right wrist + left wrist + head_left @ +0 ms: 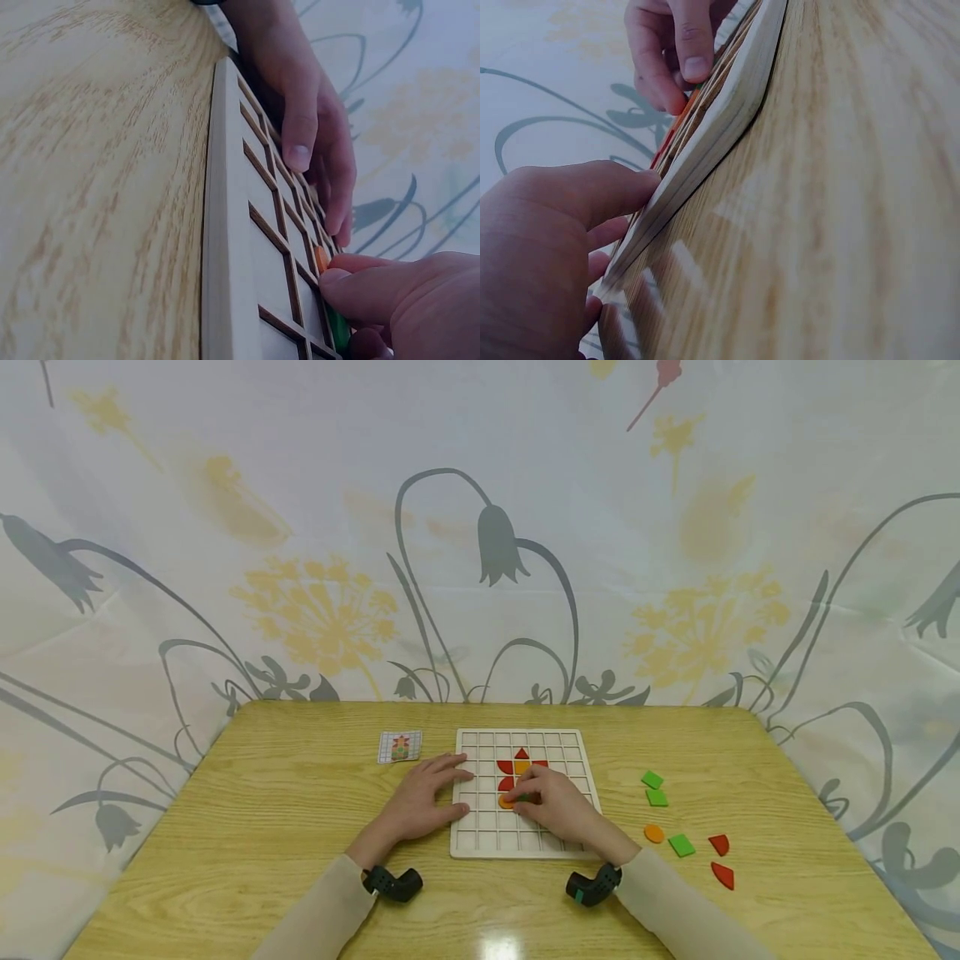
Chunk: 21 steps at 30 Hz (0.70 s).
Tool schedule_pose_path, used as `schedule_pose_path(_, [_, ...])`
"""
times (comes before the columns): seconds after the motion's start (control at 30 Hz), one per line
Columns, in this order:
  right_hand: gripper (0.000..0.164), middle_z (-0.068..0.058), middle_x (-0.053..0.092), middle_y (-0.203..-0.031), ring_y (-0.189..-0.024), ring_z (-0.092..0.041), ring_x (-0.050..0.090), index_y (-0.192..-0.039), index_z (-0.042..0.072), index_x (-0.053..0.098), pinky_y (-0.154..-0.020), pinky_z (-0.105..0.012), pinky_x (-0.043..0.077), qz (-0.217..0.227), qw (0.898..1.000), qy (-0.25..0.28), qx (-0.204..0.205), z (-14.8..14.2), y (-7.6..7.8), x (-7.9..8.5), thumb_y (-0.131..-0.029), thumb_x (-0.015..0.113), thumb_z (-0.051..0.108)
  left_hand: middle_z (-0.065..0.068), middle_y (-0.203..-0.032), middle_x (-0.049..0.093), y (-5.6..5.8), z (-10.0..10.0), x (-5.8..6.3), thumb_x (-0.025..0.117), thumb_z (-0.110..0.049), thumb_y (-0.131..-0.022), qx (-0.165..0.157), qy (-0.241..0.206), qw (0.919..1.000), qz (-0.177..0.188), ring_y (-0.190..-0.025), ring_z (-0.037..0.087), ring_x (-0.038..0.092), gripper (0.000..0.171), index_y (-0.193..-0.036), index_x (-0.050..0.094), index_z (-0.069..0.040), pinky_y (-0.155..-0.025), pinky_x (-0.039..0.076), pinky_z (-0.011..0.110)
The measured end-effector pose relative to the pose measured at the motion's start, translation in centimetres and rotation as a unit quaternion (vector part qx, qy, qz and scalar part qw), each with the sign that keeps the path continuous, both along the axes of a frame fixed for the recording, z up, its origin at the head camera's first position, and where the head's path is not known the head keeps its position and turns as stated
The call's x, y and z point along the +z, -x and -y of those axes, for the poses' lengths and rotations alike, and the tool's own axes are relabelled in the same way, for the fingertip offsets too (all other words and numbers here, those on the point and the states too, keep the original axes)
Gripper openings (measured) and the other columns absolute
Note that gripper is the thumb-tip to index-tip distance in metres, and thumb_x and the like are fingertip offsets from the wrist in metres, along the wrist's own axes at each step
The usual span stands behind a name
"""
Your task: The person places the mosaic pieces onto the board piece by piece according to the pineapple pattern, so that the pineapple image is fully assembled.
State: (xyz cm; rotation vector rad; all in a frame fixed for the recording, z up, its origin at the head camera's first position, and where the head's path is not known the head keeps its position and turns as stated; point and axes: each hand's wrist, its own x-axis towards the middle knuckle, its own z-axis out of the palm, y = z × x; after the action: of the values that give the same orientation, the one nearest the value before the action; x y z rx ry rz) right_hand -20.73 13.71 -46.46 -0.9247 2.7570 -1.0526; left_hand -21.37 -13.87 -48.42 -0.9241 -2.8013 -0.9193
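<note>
On the gridded board (480, 841), right fingers (528, 787) pinch a flat-lying orange disc (504, 803); left fingers (452, 776) spread.

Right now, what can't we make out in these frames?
Head: board cells under the right hand; it covers them.
Head: fine pattern on the card; too small.
Left wrist: cell layout; board seen almost edge-on.
Right wrist: full outline of the green piece; fingers cover part.
Right wrist: rest of board; bottom edge crops it.

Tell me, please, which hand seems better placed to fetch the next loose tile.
Right hand, I'd judge: it is nearer the loose green squares, orange disc and red quarter-circles, while the left hand is at the left edge of the grid board.
</note>
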Motion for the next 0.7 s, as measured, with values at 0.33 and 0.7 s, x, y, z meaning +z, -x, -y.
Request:
schedule_pose_path(0.33, [0.018, 0.010, 0.065, -0.098, -0.086, -0.010, 0.057, -0.101, 0.019, 0.079, -0.073, -0.027, 0.049, 0.008, 0.999, 0.041, -0.003, -0.5, 0.2, 0.5, -0.090, 0.072, 0.006, 0.005, -0.155, 0.042, 0.1, 0.0, -0.1, 0.067, -0.035, -0.093, -0.004, -0.002, 1.0000, 0.000, -0.144, 0.033, 0.031, 0.045, -0.133, 0.064, -0.015, -0.114, 0.024, 0.060])
schedule_pose_path(0.7, [0.013, 0.002, 0.069, -0.098, -0.085, -0.011, 0.063, -0.102, 0.012, 0.077, -0.072, -0.027, 0.055, 0.008, 0.998, 0.062, 0.012, -4.0, 0.1, 1.2, -0.095, 0.068, 0.007, 0.006, -0.154, 0.042, 0.1, 0.1, -0.1, 0.067, -0.034, -0.092, -0.004, -0.002, 1.0000, -0.001, -0.144, 0.033, 0.032, 0.045, -0.132, 0.065, -0.014, -0.115, 0.024, 0.058])
